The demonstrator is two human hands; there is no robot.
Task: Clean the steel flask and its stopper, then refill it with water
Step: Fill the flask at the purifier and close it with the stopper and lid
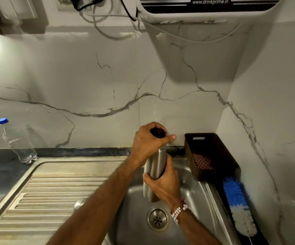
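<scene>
Marble-look wall at the back, a steel sink (192, 195) with a ribbed drainboard (54, 191) on the left, and a water purifier (205, 7) mounted up top.

The steel flask (154, 167) is held roughly upright, leaning a bit, in the air right over the sink basin, above and just behind the drain (158, 219). The left hand (146, 142) is wrapped over the top, fingers curled round the black stopper (158, 132) with the thumb sticking out to the side. The right hand (162, 183), the one with the bead bracelet, is clamped round the lower body of the flask.

My read: this is the twist-the-stopper step, most likely unscrewing it so cleaning can start. I honestly can't tell the turning direction from one shot, so it could be closing too. No running water is visible, and the blue-and-white bottle brush (238, 206) is lying on the dark tabletop (221, 193) at the right, just below the brown basket (212, 156), which makes me think washing hasn't begun.

For the next move, I'd say the right hand needs to keep the body from spinning while the left turns the stopper and lifts it straight off. Then the stopper needs a spot to go and the brush is within reach. A clear plastic bottle (17, 140) with a blue cap sits well off to the left, not involved.
</scene>
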